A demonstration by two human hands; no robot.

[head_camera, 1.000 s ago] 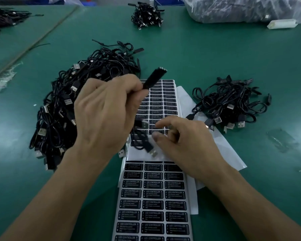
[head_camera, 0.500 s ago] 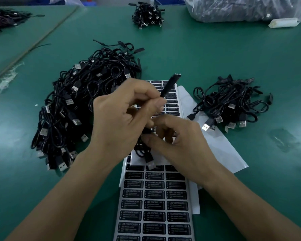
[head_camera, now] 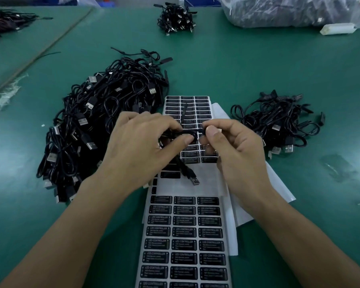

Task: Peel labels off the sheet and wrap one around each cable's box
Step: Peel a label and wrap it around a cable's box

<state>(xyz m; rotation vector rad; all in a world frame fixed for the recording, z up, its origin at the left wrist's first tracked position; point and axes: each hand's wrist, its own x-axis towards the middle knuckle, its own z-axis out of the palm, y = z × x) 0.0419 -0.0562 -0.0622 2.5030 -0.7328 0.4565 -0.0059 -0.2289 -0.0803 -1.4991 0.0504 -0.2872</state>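
Note:
A black cable with a slim box (head_camera: 190, 133) is held level above the label sheets between both hands. My left hand (head_camera: 141, 146) pinches its left part with thumb and fingers. My right hand (head_camera: 233, 148) pinches its right end between thumb and forefinger. The cable's USB plug (head_camera: 194, 180) hangs down onto the bare backing of a sheet. A sheet of black "LED CONTROLLER" labels (head_camera: 185, 242) lies in front of me, and another label sheet (head_camera: 187, 107) lies beyond the hands. Whether a label is on the box is hidden by my fingers.
A big heap of black USB cables (head_camera: 96, 121) lies left of the sheets and a smaller heap (head_camera: 279, 123) to the right. Farther back are a small cable bundle (head_camera: 176, 17), a plastic bag (head_camera: 289, 11) and a white block (head_camera: 338, 29). White backing paper (head_camera: 279, 188) sticks out at right.
The box, held upright in my left hand, has come down to lie level. My right hand rose from the label sheet and now pinches the box's right end.

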